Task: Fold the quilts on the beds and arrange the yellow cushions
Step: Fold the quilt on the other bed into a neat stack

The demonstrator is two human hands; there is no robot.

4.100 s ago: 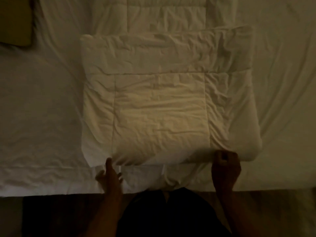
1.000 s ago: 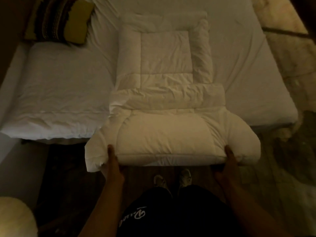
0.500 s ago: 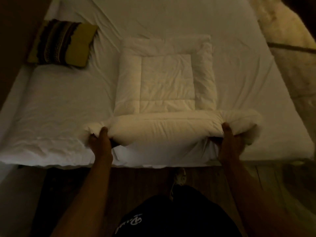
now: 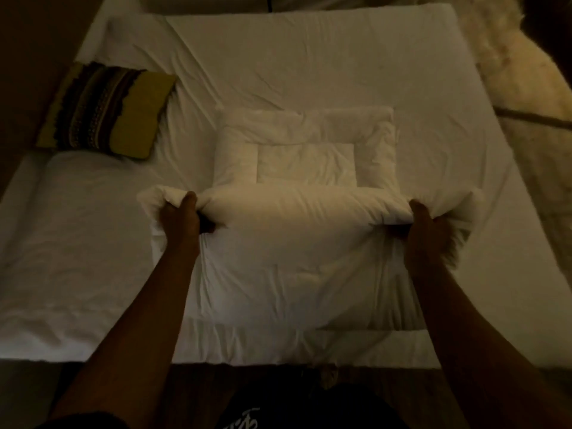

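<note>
White quilt (image 4: 297, 212) puffy, partly folded, its rolled fold gripped at both ends by left hand (image 4: 181, 216) and right hand (image 4: 428, 233), yellow striped cushion (image 4: 105, 108) lying beyond the left hand on the bed (image 4: 340, 57).

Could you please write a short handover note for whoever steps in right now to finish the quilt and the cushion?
Left hand: grips the left end of the quilt's raised fold.
Right hand: grips the right end of that fold.
Quilt: white, mid-bed, already narrowed to a strip; the near part is doubled over and held above the part lying flat beyond it.
Yellow cushion: with a dark striped panel, lies flat near the bed's far-left corner, untouched.
Done: lengthwise folds.
Left: probably lay this fold down onto the far part, square it up, then place the cushion.
</note>
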